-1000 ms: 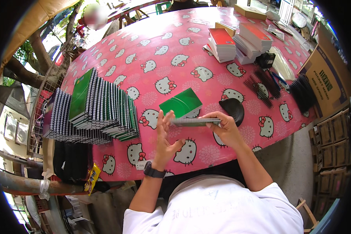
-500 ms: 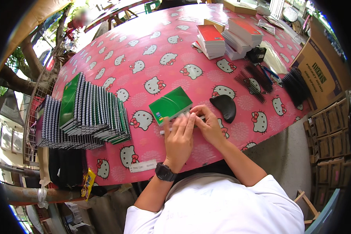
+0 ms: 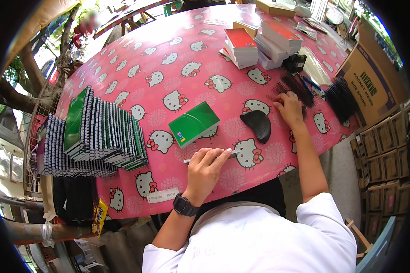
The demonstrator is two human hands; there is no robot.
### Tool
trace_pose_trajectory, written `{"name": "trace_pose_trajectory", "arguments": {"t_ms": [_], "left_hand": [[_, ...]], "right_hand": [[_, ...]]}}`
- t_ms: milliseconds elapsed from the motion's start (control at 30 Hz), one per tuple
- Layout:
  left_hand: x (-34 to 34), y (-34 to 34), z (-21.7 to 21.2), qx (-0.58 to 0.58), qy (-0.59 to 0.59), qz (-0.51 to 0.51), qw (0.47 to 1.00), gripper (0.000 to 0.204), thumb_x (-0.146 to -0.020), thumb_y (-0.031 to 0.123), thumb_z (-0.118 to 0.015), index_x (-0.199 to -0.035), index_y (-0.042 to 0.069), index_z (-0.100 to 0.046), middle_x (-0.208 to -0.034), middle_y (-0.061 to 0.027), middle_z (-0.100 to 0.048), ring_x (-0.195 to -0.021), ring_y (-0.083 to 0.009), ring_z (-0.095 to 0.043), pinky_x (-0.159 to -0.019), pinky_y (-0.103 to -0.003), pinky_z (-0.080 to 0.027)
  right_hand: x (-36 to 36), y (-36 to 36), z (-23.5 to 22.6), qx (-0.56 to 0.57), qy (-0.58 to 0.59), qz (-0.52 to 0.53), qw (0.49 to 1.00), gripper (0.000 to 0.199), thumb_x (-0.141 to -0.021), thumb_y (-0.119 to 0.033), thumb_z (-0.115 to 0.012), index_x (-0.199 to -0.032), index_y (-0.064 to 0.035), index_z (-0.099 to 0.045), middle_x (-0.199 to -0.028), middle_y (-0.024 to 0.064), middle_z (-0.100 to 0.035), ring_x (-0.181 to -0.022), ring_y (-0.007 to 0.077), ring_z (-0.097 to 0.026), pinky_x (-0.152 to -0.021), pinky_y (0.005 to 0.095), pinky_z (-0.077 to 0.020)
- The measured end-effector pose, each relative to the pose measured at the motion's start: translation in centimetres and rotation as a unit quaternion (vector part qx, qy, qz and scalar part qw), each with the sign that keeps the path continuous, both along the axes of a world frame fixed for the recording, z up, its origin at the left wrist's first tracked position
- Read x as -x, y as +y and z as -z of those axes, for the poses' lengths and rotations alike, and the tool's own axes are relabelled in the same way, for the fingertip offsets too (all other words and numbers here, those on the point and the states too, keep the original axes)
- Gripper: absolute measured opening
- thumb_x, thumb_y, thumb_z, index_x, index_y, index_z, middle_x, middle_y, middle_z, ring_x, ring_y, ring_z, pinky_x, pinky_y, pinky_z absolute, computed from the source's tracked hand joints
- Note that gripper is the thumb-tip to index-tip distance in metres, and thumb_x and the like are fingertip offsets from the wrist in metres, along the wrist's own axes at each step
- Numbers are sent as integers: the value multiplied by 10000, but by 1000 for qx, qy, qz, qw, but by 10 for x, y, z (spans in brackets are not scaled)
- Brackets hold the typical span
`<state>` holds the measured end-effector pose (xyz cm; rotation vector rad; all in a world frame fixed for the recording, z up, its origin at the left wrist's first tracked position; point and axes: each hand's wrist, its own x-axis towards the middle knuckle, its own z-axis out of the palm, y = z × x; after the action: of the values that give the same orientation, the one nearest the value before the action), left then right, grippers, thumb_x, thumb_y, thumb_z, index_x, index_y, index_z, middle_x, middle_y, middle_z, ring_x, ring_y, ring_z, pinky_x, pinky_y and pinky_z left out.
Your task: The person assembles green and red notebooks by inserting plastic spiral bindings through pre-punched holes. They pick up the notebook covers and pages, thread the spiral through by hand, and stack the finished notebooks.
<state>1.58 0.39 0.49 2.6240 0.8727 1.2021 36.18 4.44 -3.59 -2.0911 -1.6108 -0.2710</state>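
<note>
We work at the near curved edge of a round table under a pink cat-print oilcloth [image 3: 177, 63]; the open stretch lies toward the far middle, bare of goods, while our edge is crowded. To our left a long fanned stack of green-covered spiral notebooks [image 3: 100, 136] runs almost to the rim. A single green notebook [image 3: 194, 123] lies flat just beyond our left hand, a dark curved half-round pad [image 3: 257, 125] just right of it. Farther off stand piles of red-covered and white booklets [image 3: 259, 43]. On the right, a heap of black plastic binding combs [image 3: 298, 86] and a brown cardboard box [image 3: 373, 77] hem that side in.

Our left hand [image 3: 206, 172], with a black wristwatch [image 3: 185, 205] on the wrist, rests near the table edge, fingers curled around a thin grey unbound pad [image 3: 214, 157], held flat on the cloth. Our right hand [image 3: 289, 107] reaches out with the arm stretched, fingers bent down onto the black combs; whether it grips one, we cannot tell.
</note>
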Motion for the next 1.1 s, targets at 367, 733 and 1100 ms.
{"name": "trace_pose_trajectory", "arguments": {"t_ms": [367,733,1100], "left_hand": [[3,6,-1,32,-21,19,999,291,-733,-20,-661,-999,89,-704,-886,-56,-674,-803,-228,-628,-694,-341,-506],[2,2,-2,51,-34,15,998,232,-737,-9,-671,-949,84,-684,-863,-46,-670,-795,-223,-631,-705,-344,-504],[0,-3,-12,80,-18,-1,997,169,-735,28,-698,-891,84,-668,-832,-62,-654,-790,-242,-616,-689,-351,-484]], "right_hand": [[117,-65,-72,45,321,-278,904,256,-874,-12,-563,-1124,-45,-609,-872,107,-612,-778,236,-613,-708,337,-497],[119,-83,-60,21,320,-340,884,213,-756,51,-679,-943,-48,-653,-886,52,-581,-779,164,-596,-647,289,-477],[110,-80,-64,91,355,-418,831,265,-799,81,-605,-1036,-32,-644,-823,74,-574,-757,210,-578,-671,315,-479]]}}
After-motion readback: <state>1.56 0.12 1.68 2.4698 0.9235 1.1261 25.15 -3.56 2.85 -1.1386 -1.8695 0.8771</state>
